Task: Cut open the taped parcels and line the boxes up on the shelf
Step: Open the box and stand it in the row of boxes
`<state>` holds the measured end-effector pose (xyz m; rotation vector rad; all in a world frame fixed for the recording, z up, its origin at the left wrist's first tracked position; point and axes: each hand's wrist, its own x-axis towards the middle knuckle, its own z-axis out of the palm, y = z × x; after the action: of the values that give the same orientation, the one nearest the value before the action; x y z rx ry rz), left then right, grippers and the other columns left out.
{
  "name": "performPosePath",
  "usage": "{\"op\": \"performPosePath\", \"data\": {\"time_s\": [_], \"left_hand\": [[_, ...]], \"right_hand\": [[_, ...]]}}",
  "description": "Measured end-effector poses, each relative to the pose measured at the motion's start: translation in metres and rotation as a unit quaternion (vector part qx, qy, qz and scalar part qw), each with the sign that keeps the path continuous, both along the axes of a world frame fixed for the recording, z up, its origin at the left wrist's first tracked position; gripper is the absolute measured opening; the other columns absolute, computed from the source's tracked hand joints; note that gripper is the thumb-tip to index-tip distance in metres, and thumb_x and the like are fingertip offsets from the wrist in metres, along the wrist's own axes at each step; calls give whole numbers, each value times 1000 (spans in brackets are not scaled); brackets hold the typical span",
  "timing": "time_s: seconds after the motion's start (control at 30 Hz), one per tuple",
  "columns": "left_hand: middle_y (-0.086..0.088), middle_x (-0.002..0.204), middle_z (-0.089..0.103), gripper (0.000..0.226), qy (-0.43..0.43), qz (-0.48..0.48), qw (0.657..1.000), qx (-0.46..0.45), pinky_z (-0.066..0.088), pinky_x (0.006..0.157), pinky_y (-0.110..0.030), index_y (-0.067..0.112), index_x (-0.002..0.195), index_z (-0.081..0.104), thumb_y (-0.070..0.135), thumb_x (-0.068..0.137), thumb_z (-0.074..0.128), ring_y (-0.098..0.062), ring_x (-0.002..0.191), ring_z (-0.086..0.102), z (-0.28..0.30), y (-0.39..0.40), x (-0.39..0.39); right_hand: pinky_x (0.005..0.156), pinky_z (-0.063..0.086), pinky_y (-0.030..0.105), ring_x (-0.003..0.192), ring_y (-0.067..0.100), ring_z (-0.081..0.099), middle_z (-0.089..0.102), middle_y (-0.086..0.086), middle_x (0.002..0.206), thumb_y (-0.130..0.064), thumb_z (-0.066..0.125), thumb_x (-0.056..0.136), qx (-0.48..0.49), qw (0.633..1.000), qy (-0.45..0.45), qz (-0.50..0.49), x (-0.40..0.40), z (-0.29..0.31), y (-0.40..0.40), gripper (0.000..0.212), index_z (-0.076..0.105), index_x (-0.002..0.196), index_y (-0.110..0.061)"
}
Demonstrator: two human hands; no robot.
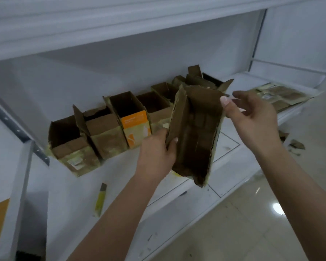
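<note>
The left hand (156, 147) grips the open box (194, 136) upright by its wall; the right hand (252, 117), seemingly pinching its rim, steadies it for the shelf (120, 176) row.

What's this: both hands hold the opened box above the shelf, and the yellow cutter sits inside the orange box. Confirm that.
Wrong on the cutter. The head view shows the yellow cutter lying on the shelf in front of the row, not inside the orange box. Both hands do hold the opened box.
</note>
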<state>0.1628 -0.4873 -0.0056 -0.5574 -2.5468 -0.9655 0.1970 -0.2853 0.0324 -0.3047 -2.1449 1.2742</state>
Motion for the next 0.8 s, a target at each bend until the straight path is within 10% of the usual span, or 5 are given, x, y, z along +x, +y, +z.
{"op": "performPosePath", "data": {"time_s": [0.2, 0.57, 0.8], "left_hand": [[12, 61, 41, 21, 8, 12, 999, 30, 31, 52, -19, 16, 77, 51, 25, 92, 62, -4, 55, 39, 5, 80, -13], [8, 65, 48, 16, -70, -63, 994, 64, 29, 49, -17, 16, 85, 53, 27, 92, 63, -5, 58, 45, -9, 188, -38], [11, 59, 49, 25, -123, -130, 981, 80, 37, 50, -12, 33, 75, 45, 28, 90, 63, 3, 54, 49, -24, 241, -85]], "right_hand": [[92, 53, 42, 105, 18, 66, 60, 2, 136, -84, 47, 62, 75, 985, -157, 5, 25, -18, 41, 108, 39, 148, -19], [54, 36, 33, 71, 26, 54, 54, 2, 76, -27, 64, 87, 167, 948, -255, -88, 25, -47, 135, 25, 48, 97, -10], [57, 44, 34, 65, 23, 52, 54, 3, 70, -20, 66, 82, 188, 945, -253, -89, -20, -46, 206, 19, 51, 78, -9]]}}
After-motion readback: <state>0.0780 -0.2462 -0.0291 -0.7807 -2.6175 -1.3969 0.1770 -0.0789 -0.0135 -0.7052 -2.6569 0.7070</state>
